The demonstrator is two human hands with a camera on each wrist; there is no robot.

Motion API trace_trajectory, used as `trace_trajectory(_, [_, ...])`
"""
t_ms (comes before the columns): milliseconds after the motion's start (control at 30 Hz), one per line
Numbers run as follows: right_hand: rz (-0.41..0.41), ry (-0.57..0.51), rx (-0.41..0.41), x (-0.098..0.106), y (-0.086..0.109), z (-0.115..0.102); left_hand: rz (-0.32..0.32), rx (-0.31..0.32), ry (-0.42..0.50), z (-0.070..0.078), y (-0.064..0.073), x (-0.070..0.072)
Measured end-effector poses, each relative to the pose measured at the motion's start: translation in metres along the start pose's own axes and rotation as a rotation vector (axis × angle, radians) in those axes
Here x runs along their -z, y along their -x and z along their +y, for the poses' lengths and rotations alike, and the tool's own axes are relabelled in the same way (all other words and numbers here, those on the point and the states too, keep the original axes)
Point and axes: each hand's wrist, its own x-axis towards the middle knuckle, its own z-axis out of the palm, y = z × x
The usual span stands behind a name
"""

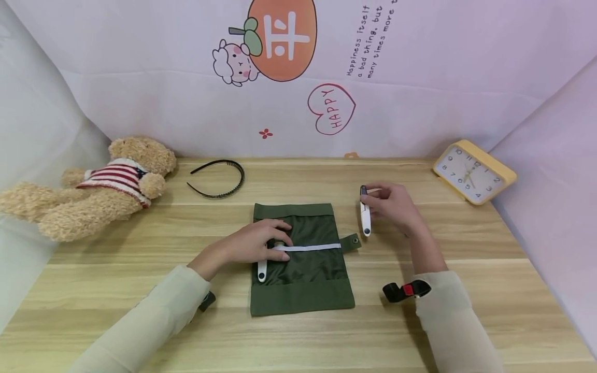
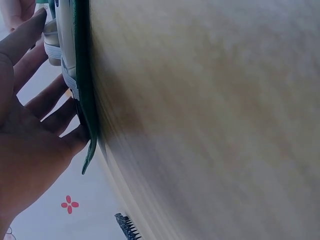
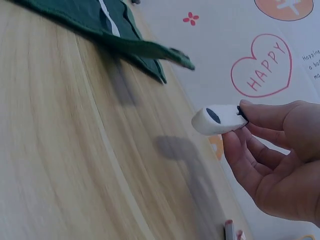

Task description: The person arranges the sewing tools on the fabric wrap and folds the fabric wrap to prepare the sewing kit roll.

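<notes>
A dark green fabric pouch (image 1: 303, 298) lies unrolled on the table, a white elastic strap (image 1: 312, 247) running across it. My left hand (image 1: 247, 243) rests over its left part, fingers spread and touching the strap area. Beneath that hand a white tool (image 1: 262, 271) with a dark round spot sits under the elastic; a small beige-silver item (image 2: 51, 37) stands beside it, partly hidden. To the right of the pouch, my right hand (image 1: 394, 204) pinches a slim white-and-dark tool (image 1: 365, 215) above the table, its white end pointing down towards me. Its exact kind cannot be told.
A teddy bear (image 1: 100, 202) in a striped shirt lies at the left. Behind the pouch is a black toothed headband (image 1: 242, 178). A yellow clock (image 1: 475, 173) stands at the back right. The pouch's snap tab (image 1: 352, 242) sticks out rightwards.
</notes>
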Motion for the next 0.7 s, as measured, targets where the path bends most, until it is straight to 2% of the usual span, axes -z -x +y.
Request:
trace_trajectory(433, [-0.03, -0.092, 0.043, -0.027, -0.011, -0.015, -0.011, 0.004, 0.009, -0.001, -0.002, 0.0])
trace_trajectory(700, [-0.059, -0.102, 0.07, -0.047, -0.016, -0.021, -0.012, 0.013, 0.0, 0.001, -0.002, 0.001])
